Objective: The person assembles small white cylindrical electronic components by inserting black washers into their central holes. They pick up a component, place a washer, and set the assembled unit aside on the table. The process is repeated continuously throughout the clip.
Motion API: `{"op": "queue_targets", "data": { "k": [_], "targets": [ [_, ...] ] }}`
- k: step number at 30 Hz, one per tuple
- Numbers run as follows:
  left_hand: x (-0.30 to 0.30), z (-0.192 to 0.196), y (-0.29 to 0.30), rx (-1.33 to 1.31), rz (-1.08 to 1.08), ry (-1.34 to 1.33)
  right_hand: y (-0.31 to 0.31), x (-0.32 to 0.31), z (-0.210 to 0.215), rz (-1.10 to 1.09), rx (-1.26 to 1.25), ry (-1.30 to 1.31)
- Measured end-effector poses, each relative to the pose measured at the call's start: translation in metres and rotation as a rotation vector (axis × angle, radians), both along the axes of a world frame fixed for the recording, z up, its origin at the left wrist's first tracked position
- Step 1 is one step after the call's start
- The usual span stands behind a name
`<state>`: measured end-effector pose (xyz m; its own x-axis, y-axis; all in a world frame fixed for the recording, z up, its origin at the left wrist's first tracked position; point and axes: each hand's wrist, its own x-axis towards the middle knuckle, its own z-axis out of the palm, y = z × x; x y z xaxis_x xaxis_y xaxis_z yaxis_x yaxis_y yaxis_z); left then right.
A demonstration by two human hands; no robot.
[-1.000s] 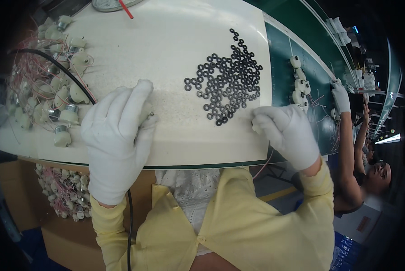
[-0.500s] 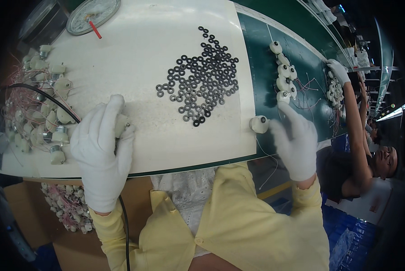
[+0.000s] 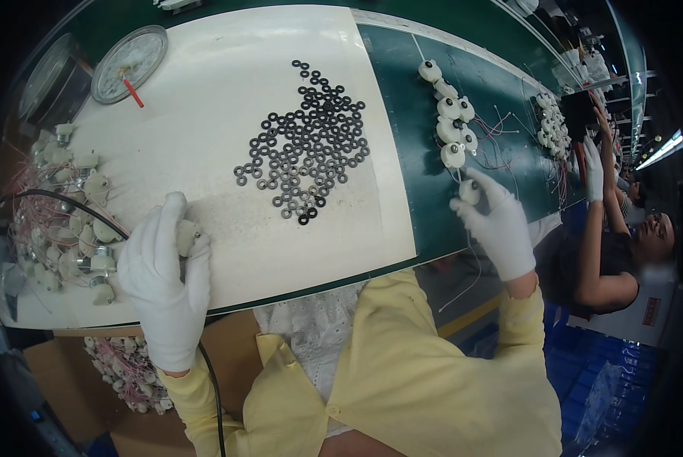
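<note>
My left hand (image 3: pixel 162 278), in a white glove, is closed around a small white plastic-cased motor (image 3: pixel 188 236) above the white board, left of the black rings (image 3: pixel 311 137). A black cable passes by it. My gloved right hand (image 3: pixel 501 225) pinches another white motor (image 3: pixel 470 192) between thumb and fingers over the green mat. A thin wire hangs from this motor past the table's front edge. Just beyond it stands a row of white motors (image 3: pixel 449 108) with black tops, their pink and white wires spread to the right.
A tangled pile of wired motors (image 3: pixel 75 221) lies at the left. A round clear lid (image 3: pixel 130 65) with a red stick is behind it. Below the table, a cardboard box (image 3: pixel 63 388) holds more parts. At the right a co-worker (image 3: pixel 608 244) reaches toward more motors (image 3: pixel 552 126).
My right hand has taken hold of the motor from the boundary of board and mat and carried it rightward to the row's near end. My left hand keeps its motor. The view has shifted.
</note>
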<state>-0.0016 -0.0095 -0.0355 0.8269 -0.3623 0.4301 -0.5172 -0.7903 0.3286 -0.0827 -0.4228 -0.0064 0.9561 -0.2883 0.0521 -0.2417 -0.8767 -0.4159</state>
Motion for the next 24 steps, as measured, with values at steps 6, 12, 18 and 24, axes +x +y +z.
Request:
{"op": "queue_targets", "data": {
  "k": [6, 12, 18, 24],
  "targets": [
    [0.0, -0.002, 0.0, -0.011, -0.01, -0.049, -0.005, 0.017, 0.001, -0.184, 0.228, -0.042],
    [-0.001, -0.002, 0.003, -0.011, -0.024, -0.086, -0.013, 0.025, -0.001, -0.215, 0.118, -0.004],
    [-0.003, -0.001, 0.007, 0.01, -0.027, -0.087, -0.03, 0.028, 0.027, 0.131, -0.029, -0.146],
    [0.0, -0.001, 0.003, 0.014, -0.038, -0.13, -0.04, 0.076, 0.059, 0.289, -0.126, -0.304]
  ]
}}
